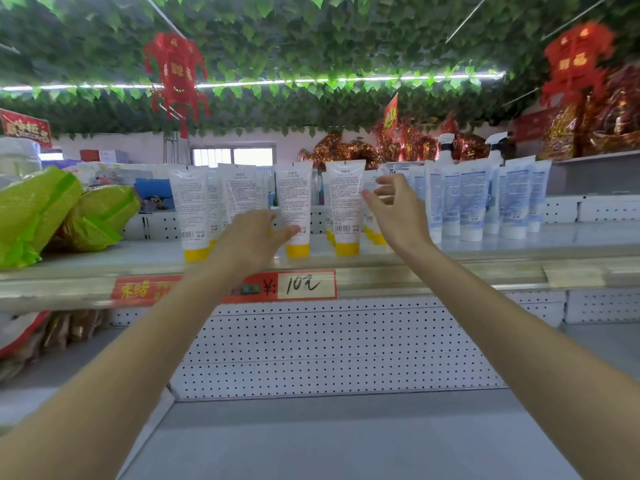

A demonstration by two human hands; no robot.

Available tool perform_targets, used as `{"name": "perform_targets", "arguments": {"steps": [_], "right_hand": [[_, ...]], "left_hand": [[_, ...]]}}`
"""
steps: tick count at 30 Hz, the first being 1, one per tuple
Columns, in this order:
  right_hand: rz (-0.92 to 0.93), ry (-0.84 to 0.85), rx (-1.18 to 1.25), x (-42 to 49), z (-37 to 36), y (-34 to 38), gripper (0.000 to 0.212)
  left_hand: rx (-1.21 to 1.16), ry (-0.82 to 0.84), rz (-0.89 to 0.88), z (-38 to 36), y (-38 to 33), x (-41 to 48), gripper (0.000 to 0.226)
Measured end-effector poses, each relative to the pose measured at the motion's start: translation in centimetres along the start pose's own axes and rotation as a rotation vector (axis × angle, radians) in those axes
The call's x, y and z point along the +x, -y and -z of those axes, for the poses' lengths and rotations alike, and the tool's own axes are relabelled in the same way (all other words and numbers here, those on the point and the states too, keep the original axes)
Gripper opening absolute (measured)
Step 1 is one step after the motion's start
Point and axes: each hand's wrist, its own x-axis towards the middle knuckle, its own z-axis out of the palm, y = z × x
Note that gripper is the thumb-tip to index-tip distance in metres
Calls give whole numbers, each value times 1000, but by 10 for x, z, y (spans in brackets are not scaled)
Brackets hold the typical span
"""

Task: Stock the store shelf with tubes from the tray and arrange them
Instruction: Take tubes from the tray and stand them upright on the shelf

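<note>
Straightening the white tubes [293, 202] on the shelf [433, 268], with nothing held in either hand.

Reaching with the left hand [251, 239], fingers relaxed and a little spread, thumb at the low part of one front tube, apparently touching; right hand [398, 211] loosely open, fingertips just beside the neighbour tube, contact hard to tell. Likely risk: pushing too hard and tipping a tube back into the rows behind, domino style, because of tall, flat, soft plastic bodies balanced upside down on small round yellow caps over a smooth, slightly glossy surface. Also possible: brushing the front row with a wrist and dropping a tube over the edge. Crimped flat tops, fine print and barcodes facing out. Blue-and-white tubes [467, 202] near at the right, crinkly green bags [38, 216] at the left. No tray in view.
</note>
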Motion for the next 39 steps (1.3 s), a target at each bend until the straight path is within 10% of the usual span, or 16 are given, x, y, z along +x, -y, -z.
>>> {"name": "perform_targets", "arguments": {"steps": [19, 28, 34, 39], "right_hand": [[516, 623, -687, -232, 54, -49, 66], [206, 988, -686, -388, 13, -148, 65], [-527, 1390, -514, -511, -16, -213, 70], [-1096, 1327, -337, -582, -31, -257, 67]], "left_hand": [[360, 41, -529, -72, 52, -194, 60], [229, 482, -146, -208, 123, -334, 66], [72, 882, 471, -280, 155, -458, 70], [-44, 1002, 898, -304, 168, -522, 71]]}}
